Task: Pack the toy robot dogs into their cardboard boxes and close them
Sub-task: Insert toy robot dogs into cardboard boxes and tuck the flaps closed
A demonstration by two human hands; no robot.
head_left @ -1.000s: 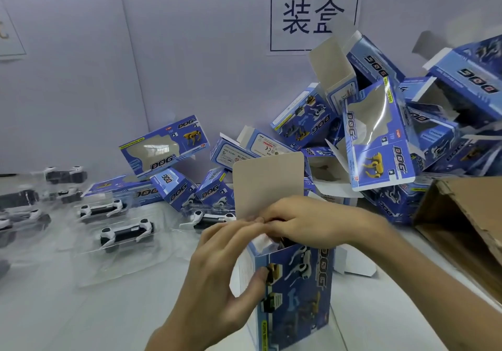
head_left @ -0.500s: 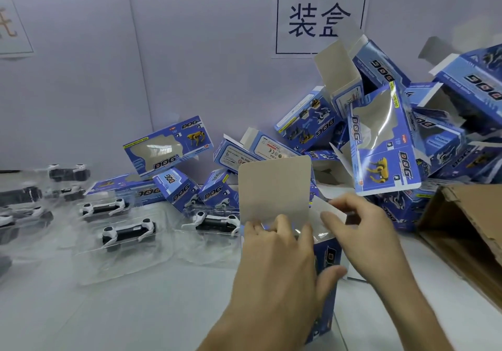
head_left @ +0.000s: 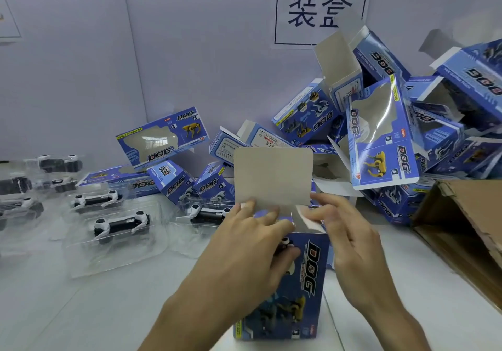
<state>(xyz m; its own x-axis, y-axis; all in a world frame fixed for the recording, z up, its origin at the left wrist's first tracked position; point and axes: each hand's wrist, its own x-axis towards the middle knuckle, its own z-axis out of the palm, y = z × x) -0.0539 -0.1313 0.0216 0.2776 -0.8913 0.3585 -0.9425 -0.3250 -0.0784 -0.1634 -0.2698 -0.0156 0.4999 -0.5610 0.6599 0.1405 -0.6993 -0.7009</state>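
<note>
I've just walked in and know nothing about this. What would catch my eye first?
Front and centre stands a blue box with its grey top flap up. The left hand grips it and the right hand touches a side flap. At the back right is a heap of blue boxes, and on the left toy dogs lie in clear trays.
</note>
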